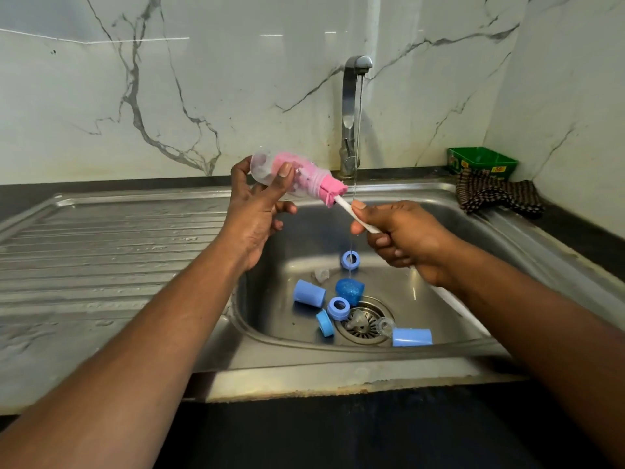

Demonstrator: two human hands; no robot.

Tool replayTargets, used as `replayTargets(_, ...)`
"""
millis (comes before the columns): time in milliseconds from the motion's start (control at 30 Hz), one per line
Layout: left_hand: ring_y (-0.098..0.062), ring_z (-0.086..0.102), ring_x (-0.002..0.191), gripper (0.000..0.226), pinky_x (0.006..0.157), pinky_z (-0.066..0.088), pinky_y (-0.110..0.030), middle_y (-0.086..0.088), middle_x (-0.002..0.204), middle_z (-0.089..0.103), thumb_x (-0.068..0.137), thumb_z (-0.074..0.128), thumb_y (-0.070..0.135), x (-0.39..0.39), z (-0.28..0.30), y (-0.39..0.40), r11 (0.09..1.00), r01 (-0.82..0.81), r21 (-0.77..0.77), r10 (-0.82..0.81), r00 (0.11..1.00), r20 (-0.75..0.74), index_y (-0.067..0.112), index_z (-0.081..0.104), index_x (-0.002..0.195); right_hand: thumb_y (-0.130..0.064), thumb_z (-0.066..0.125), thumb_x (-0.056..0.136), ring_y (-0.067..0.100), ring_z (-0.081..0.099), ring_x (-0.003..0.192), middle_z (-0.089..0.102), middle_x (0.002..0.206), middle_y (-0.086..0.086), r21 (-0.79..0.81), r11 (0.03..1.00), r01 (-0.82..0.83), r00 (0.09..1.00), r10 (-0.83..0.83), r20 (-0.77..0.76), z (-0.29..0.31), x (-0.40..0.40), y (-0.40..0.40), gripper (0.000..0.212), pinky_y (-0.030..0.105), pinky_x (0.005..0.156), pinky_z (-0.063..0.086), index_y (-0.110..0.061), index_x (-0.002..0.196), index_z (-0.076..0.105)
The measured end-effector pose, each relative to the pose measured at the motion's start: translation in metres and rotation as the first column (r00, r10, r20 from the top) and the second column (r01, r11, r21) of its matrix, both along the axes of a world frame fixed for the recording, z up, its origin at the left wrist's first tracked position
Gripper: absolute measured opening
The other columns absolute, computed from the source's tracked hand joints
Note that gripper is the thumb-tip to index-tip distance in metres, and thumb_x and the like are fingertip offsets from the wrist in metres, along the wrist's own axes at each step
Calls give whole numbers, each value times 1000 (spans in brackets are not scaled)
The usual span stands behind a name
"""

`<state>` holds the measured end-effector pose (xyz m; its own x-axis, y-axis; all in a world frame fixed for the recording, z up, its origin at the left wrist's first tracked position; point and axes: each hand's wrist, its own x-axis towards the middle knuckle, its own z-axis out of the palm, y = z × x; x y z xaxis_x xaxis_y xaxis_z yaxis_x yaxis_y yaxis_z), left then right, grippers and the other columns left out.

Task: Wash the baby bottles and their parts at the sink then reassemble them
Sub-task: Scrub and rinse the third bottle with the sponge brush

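Above the sink (pixel 439 198), our left hand (pixel 252 211) grips the bottle (pixel 270 164), mouth toward the tap (pixel 351 113); our right hand (pixel 402 238) grips the brush (pixel 333 191) along its length.

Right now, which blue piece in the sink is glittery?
The dome-shaped cap by the drain; its darker surface sparkles, the other pale blue pieces are matte.
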<state>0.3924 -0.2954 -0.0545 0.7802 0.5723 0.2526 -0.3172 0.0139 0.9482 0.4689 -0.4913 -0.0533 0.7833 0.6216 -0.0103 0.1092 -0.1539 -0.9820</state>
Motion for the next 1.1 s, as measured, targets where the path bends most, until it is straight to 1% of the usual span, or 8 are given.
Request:
replayTargets(167,-14,59,71,60,49,33,-21,2,109,64,74,74,43,-2,4,-1,1000,7,30,-8,999,37,34,43,125,-44,49,101,8,25,39,34,49,-2,-19,1000,-18,998,19,57,-1,-5,4,43,18,36,19,-12,74,58)
replayTargets(367,-16,57,103,54,74,47,-28,1,121,63,72,75,27,-1,8,5,998,-59,14,60,994,-88,27,56,123,-41,67,91,6,40,42,49,44,-7,-20,983,183,877,-154,456,-8,9,4,37,25,52,36,-15,66,68)
replayTargets(500,-13,53,85,25,67,38,-26,9,98,62,88,63,37,-3,15,5,981,-190,-24,182,964,-192,23,64,110,-44,74,85,11,50,49,63,57,4,-39,980,195,820,-141,555,-13,9,8,34,30,56,44,-13,71,70)
replayTargets(567,-16,55,81,43,66,43,-28,7,93,62,84,68,56,-4,11,4,976,-218,8,210,932,-294,23,59,112,-48,72,86,12,51,51,63,58,4,-78,974,211,790,-122,601,-16,6,12,36,31,56,43,-15,72,70)
replayTargets(667,-19,60,76,58,58,52,-28,-2,96,66,78,76,54,-5,6,4,981,-181,-72,149,934,-324,16,57,117,-53,67,88,9,48,50,57,53,-4,-135,952,276,743,-122,658,-15,7,12,37,26,54,36,-19,73,69)
replayTargets(800,-24,71,88,65,71,60,-34,-10,112,66,73,78,37,-3,2,1,962,43,-269,-70,993,-92,11,50,126,-39,65,93,6,40,44,54,52,-3,9,988,156,873,-142,467,-13,9,8,32,25,52,34,-17,70,71)
replayTargets(967,-27,69,107,53,88,58,-39,-2,110,72,77,71,20,-4,-4,4,933,207,-295,-178,976,122,20,50,125,-36,54,100,2,31,37,38,43,-8,52,999,-4,988,-5,155,-10,0,8,41,14,38,26,-8,72,64)
replayTargets(1100,-21,64,104,37,94,50,-37,-2,105,69,77,70,11,-7,-4,12,889,263,-376,-212,962,171,24,62,112,-38,56,99,4,29,36,37,43,-7,56,998,-14,986,5,164,-11,1,7,43,15,38,27,-9,68,61)
